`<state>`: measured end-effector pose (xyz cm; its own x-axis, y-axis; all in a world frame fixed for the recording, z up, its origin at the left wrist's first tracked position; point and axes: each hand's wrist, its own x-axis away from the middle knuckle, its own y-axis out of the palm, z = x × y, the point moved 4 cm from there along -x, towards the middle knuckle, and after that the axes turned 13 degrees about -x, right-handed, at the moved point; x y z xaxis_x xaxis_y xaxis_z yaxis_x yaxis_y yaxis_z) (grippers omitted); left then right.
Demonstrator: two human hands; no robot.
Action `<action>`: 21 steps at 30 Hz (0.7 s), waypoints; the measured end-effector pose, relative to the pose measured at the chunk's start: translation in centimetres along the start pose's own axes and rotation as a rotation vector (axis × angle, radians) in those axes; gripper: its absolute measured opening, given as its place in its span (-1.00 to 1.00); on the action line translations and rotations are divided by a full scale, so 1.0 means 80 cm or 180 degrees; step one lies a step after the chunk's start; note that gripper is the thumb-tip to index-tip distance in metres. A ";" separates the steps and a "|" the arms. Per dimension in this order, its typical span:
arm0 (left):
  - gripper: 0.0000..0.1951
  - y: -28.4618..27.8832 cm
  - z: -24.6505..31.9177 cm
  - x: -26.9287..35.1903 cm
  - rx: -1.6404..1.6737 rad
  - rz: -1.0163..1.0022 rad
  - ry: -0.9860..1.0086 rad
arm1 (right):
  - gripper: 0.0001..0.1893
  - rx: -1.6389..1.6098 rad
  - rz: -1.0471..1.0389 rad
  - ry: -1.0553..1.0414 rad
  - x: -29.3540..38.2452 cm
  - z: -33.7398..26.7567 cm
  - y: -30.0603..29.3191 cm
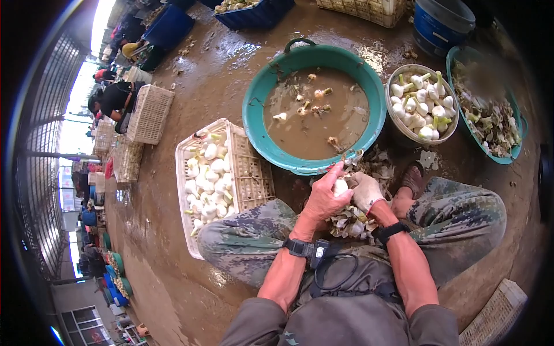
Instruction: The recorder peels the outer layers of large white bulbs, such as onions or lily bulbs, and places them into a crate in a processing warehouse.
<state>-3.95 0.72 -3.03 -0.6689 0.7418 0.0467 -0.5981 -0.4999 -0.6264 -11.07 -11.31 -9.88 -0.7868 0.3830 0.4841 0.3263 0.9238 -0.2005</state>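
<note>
My left hand (325,193), bare, grips a white garlic bulb (340,187) between my knees. Against the bulb's other side my right hand (367,190), in a pale glove, has its fingers closed on what looks like loose skin; the exact grip is hidden. Garlic skins (352,222) lie heaped below both hands. Just beyond them stands a green plastic tub (250,125) of muddy water with several untrimmed bulbs in it. A white plastic crate (253,173) of peeled garlic bulbs leans at my left knee. Beyond my right knee is a round bucket (391,114) of peeled bulbs.
A green tub (515,153) of garlic skins is at the right, with a blue bucket (437,30) behind. Another crate (376,11) and a blue bin (259,17) stand at the top. At left, a person (114,99) works beside a crate (151,114). The floor (173,242) is wet.
</note>
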 end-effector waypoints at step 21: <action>-0.84 -0.043 -0.002 0.002 -0.0402 0.2010 0.0532 | -0.76 -0.4034 -0.0798 -0.0038 0.032 -0.058 0.001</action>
<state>-1.89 2.63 -0.98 -0.7903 0.3880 -0.4742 -0.0505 -0.8126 -0.5806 -10.62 -10.28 -4.73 -0.9009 0.2062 0.3820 0.4314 0.3281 0.8404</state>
